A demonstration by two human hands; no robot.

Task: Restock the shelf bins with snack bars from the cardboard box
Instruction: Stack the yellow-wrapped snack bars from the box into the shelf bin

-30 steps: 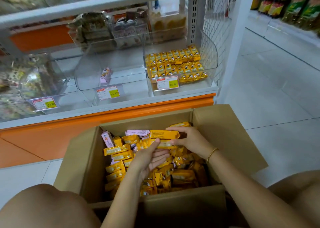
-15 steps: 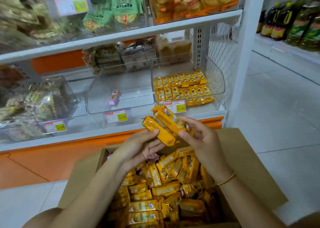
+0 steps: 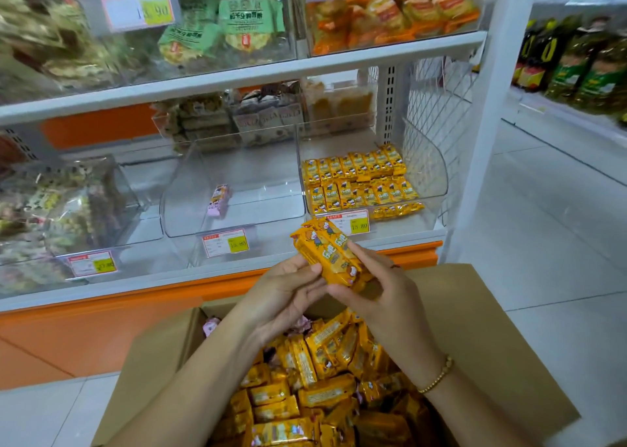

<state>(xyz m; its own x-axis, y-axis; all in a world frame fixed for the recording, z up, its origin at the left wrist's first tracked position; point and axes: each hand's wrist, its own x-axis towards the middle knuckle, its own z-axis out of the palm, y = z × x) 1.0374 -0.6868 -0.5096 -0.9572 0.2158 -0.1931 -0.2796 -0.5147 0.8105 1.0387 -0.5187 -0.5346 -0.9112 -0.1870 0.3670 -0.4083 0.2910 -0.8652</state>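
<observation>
Both hands hold a small stack of yellow snack bars above the open cardboard box. My left hand pinches the stack's lower left edge with thumb and fingers. My right hand grips it from the right and below. The box is filled with several more yellow bars and a few pink ones. On the lower shelf, the right clear bin has rows of yellow bars. The middle clear bin contains a single pink bar.
A left bin holds mixed wrapped snacks. Price tags hang on the bin fronts. The upper shelf carries bins of green and orange packets. A white upright ends the rack; tiled floor and a bottle shelf lie to the right.
Both hands rose from the box with yellow bars and brought them together into one stack in front of the lower shelf. The camera tilted up toward the shelves.
</observation>
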